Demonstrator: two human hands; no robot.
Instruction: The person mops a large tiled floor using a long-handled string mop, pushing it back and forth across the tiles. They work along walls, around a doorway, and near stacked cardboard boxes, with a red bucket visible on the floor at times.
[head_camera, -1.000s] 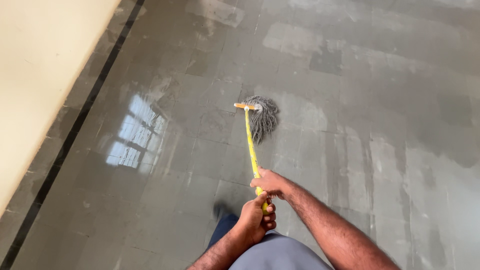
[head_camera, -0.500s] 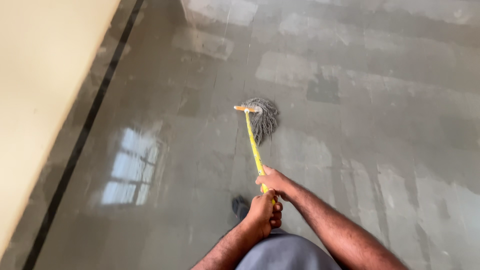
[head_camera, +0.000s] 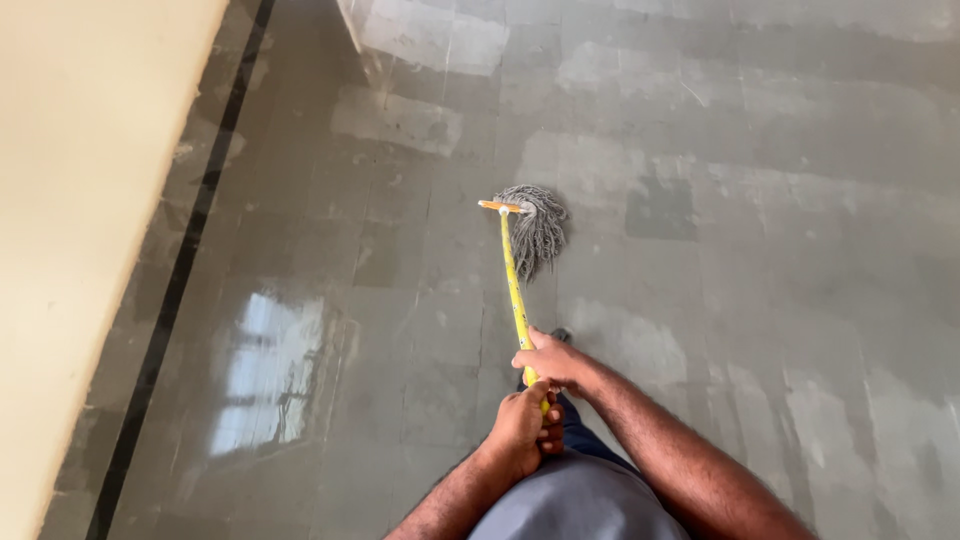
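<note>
A mop with a yellow handle (head_camera: 514, 290) and a grey string head (head_camera: 535, 228) rests on the wet grey tiled floor (head_camera: 700, 200) ahead of me. My right hand (head_camera: 548, 362) grips the handle higher up the shaft. My left hand (head_camera: 522, 432) is closed around the handle's end just below it, close to my body. The mop head lies to the right of its orange crossbar, strands spread on the tiles.
A cream wall (head_camera: 70, 200) runs along the left, with a dark strip (head_camera: 170, 300) in the floor beside it. A window's reflection (head_camera: 270, 370) shines on the wet tiles. Lighter patches mark the floor to the right and far ahead.
The view has shifted forward along the floor; the window reflection slid lower left. The mop head stays in front of me, and both hands keep their grip on the handle.
</note>
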